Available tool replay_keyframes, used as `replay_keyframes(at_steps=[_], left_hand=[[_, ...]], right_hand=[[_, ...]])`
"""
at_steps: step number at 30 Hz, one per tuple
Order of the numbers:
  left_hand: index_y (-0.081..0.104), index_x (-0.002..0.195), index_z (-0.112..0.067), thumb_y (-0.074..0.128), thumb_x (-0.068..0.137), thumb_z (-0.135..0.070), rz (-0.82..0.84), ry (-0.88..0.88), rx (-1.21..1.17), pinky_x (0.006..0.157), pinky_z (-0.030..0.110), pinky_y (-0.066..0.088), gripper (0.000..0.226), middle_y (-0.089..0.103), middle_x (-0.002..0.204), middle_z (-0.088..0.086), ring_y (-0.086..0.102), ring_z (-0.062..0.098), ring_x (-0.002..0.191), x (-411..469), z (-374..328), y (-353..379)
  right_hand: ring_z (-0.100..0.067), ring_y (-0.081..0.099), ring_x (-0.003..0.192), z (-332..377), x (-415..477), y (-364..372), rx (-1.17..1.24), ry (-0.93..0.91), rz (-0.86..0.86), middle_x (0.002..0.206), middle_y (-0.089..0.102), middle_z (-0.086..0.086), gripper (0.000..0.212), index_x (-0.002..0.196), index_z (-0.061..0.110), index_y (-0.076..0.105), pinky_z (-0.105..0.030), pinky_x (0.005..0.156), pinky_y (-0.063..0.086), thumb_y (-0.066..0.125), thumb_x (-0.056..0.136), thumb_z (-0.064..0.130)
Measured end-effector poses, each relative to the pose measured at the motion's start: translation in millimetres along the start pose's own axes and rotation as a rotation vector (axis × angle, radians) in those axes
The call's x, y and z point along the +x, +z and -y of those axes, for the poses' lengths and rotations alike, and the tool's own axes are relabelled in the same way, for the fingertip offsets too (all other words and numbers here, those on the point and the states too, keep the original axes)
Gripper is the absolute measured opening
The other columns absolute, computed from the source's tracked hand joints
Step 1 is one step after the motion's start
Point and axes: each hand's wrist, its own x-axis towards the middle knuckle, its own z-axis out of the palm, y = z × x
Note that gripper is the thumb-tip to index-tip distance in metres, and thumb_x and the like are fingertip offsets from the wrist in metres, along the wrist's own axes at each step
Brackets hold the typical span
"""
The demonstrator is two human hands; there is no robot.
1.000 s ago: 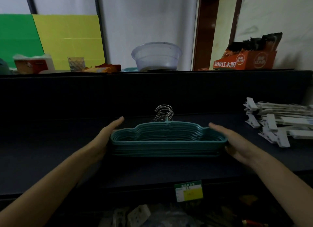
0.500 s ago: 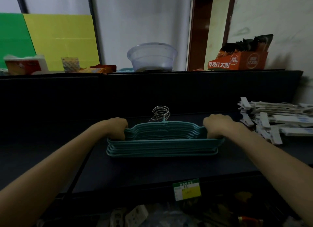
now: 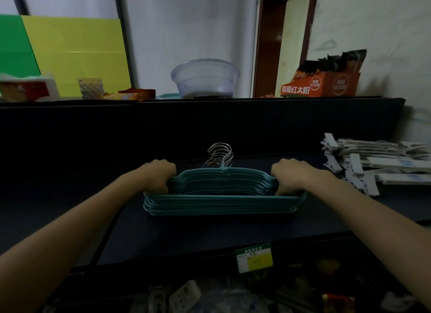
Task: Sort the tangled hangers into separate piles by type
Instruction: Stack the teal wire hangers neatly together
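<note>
A neat stack of teal hangers (image 3: 221, 201) with silver wire hooks (image 3: 220, 155) lies flat in the middle of the dark shelf (image 3: 186, 238). My left hand (image 3: 158, 175) is curled over the stack's left shoulder. My right hand (image 3: 291, 176) grips the right shoulder the same way. Both sets of fingers wrap around the upper curved edges of the hangers. A pile of white clip hangers (image 3: 377, 161) lies on the shelf at the right, apart from the teal stack.
A raised dark back ledge (image 3: 210, 116) carries a clear plastic basin (image 3: 205, 78), an orange snack box (image 3: 320, 84), a glass and small packets. A green and yellow price tag (image 3: 254, 258) hangs on the shelf's front edge. Clutter lies below.
My hands went from lying open against the ends of the teal stack to closing over its shoulders. The stack has kept its place on the shelf.
</note>
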Motion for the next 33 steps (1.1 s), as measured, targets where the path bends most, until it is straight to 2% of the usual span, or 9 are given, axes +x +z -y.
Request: replay_keyframes(at_steps=[3,7,11,14,23,26,28,30,33], left_hand=[[0.055,0.106,-0.005,0.06,0.084,-0.018,0.001,0.009,0.035,0.064,0.029,0.039,0.026,0.054,0.099,0.01,0.047,0.021,0.078,-1.8,0.1,-1.2],[0.054,0.108,-0.005,0.059,0.084,-0.018,0.02,0.018,0.069,0.066,0.03,0.04,0.028,0.055,0.107,0.012,0.05,0.022,0.083,-0.2,-2.2,-4.7],[0.055,0.109,-0.005,0.064,0.083,-0.021,0.087,0.037,0.028,0.075,0.03,0.046,0.031,0.057,0.107,0.009,0.054,0.023,0.09,2.3,0.5,-8.2],[0.066,0.093,-0.005,0.065,0.083,-0.026,0.159,0.081,-0.051,0.069,0.026,0.047,0.023,0.057,0.077,-0.001,0.056,0.016,0.076,0.1,10.9,-13.9],[0.059,0.058,-0.019,0.062,0.086,-0.027,0.223,0.139,-0.203,0.056,0.022,0.045,0.03,0.054,0.057,-0.006,0.051,0.009,0.053,6.7,24.5,-13.0],[0.059,0.058,-0.025,0.063,0.084,-0.03,0.249,0.158,-0.26,0.054,0.018,0.043,0.027,0.057,0.059,-0.007,0.053,0.004,0.052,5.9,27.4,-14.8],[0.067,0.065,-0.023,0.064,0.082,-0.038,0.268,0.131,-0.389,0.057,0.017,0.046,0.023,0.064,0.063,-0.008,0.059,0.002,0.056,0.4,31.5,-14.5],[0.074,0.077,-0.021,0.062,0.076,-0.056,0.293,0.068,-0.656,0.066,0.017,0.051,0.036,0.072,0.072,-0.009,0.066,0.003,0.068,-10.9,37.6,-9.5],[0.071,0.102,-0.014,0.046,0.072,-0.075,0.283,-0.017,-1.304,0.089,0.032,0.048,0.073,0.072,0.103,0.004,0.066,0.021,0.099,-24.2,41.8,13.7]], right_hand=[[-0.027,0.056,0.092,0.2,1.5,4.0,-0.033,-0.038,-0.094,0.098,0.057,-0.007,0.031,0.1,0.011,0.058,-0.034,0.069,0.04,0.067,0.081,0.033],[-0.022,0.045,0.079,-2.9,4.7,5.0,-0.085,-0.077,-0.091,0.072,0.038,0.003,0.037,0.064,0.018,0.036,-0.034,0.067,0.038,0.066,0.083,0.03],[-0.017,0.05,0.074,-9.6,7.1,-0.7,0.005,-0.114,-0.004,0.077,0.049,0.003,0.024,0.084,0.014,0.056,-0.03,0.064,0.041,0.066,0.082,0.036],[-0.008,0.052,0.061,-18.7,7.4,-7.1,0.136,-0.178,0.068,0.069,0.057,0.007,0.032,0.092,0.013,0.068,-0.021,0.054,0.041,0.066,0.081,0.042],[-0.005,0.052,0.06,-24.2,15.9,-5.9,0.169,-0.217,0.087,0.066,0.057,0.01,0.026,0.093,0.012,0.071,-0.019,0.056,0.043,0.065,0.083,0.035],[-0.006,0.056,0.063,-26.8,16.5,-6.7,0.201,-0.215,0.11,0.071,0.062,0.008,0.028,0.095,0.011,0.071,-0.019,0.058,0.045,0.066,0.083,0.035],[-0.011,0.059,0.068,-32.8,14.9,-6.3,0.252,-0.218,0.141,0.083,0.069,-0.003,0.034,0.1,0.009,0.071,-0.022,0.061,0.046,0.065,0.082,0.038],[-0.015,0.059,0.075,-42.5,7.3,-3.2,0.385,-0.249,0.181,0.097,0.071,-0.011,0.047,0.103,0.015,0.071,-0.028,0.065,0.043,0.065,0.075,0.052],[-0.01,0.065,0.091,-54.4,-13.8,16.2,0.969,-0.18,0.177,0.104,0.071,0.01,0.077,0.103,0.033,0.069,-0.027,0.083,0.043,0.062,0.044,0.083]])
